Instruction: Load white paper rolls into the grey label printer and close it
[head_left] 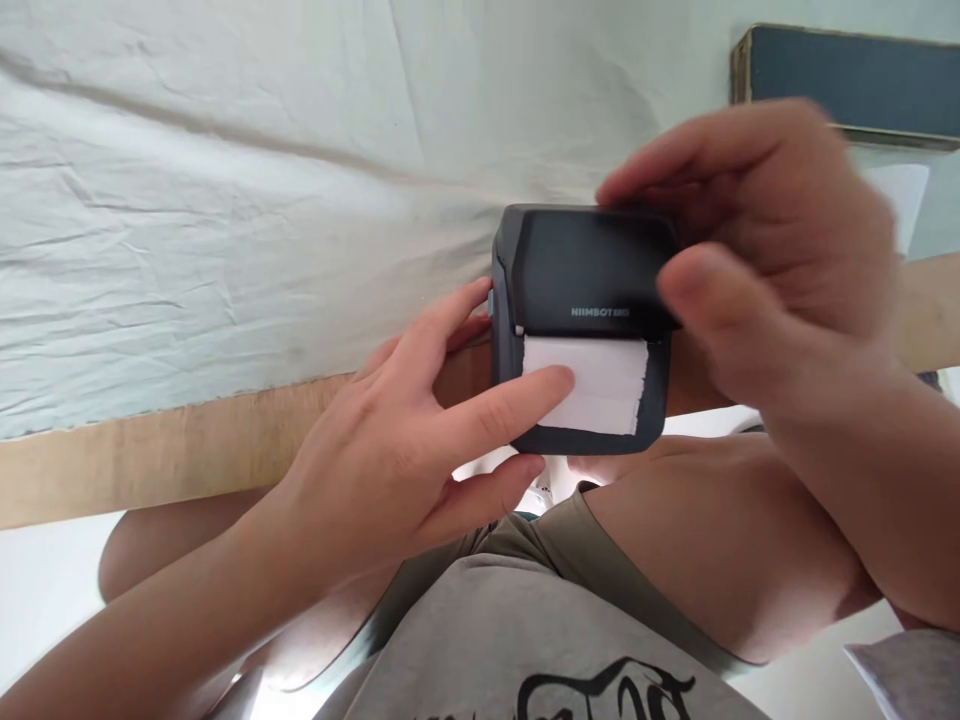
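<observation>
A dark label printer [592, 265] marked NIIMBOT is held over the table's front edge, its lid down. A strip of white label paper [600, 400] with ragged side edges lies on its front part, below the lid. My left hand [420, 420] grips the printer from the left, one finger resting on the paper and others behind the side. Around the right end of the lid curls my right hand [780, 220], slightly blurred, its thumb at the lid's right edge and a fingertip at the far edge. Its other fingers are partly hidden.
A pale, wrinkled cloth [225, 230] covers the table, leaving a wooden edge strip [150, 445] bare. A dark blue box [862, 85] lies at the back right, with a white piece of paper [904, 200] partly behind my right hand. My legs are below the edge.
</observation>
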